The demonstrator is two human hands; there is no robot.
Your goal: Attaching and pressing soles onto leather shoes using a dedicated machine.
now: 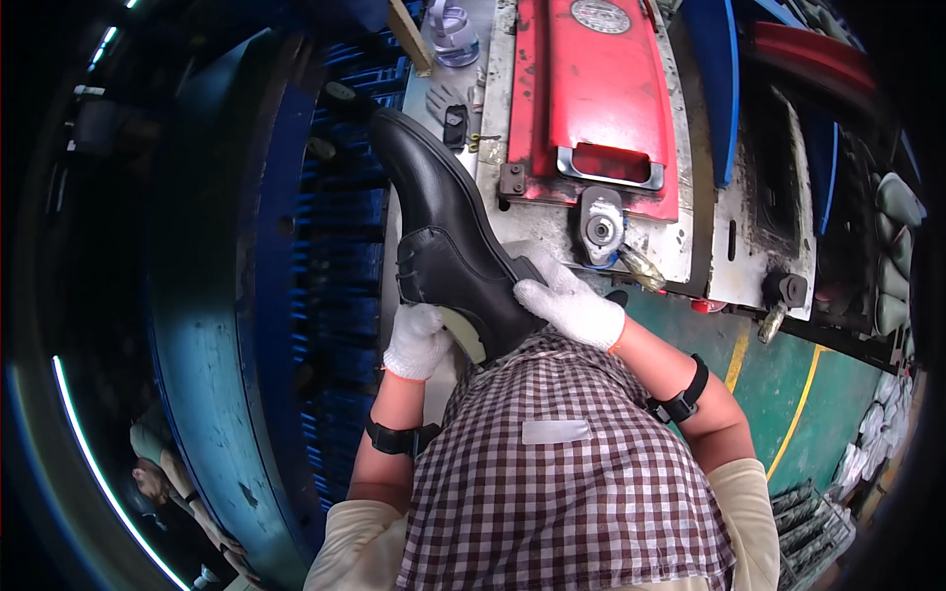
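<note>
A black leather lace-up shoe [434, 202] is held up in front of my checked apron, its toe pointing away and to the left. Inside its opening shows a pale, cream-coloured piece [463, 333], perhaps a last. My left hand [416, 342], in a white knit glove, is closed on the shoe's near left side by the opening; its fingertips are partly hidden. On the right, my right hand [574, 303], gloved the same way, grips the heel and sole edge, thumb and fingers wrapped round it.
Ahead to the right is a red machine cover [611, 98] on a worn metal plate, with a latch [601, 229]. A bottle [453, 37] and a grey glove [443, 101] lie beyond the shoe. Blue racks [345, 246] stand left; another person [163, 483] is at lower left.
</note>
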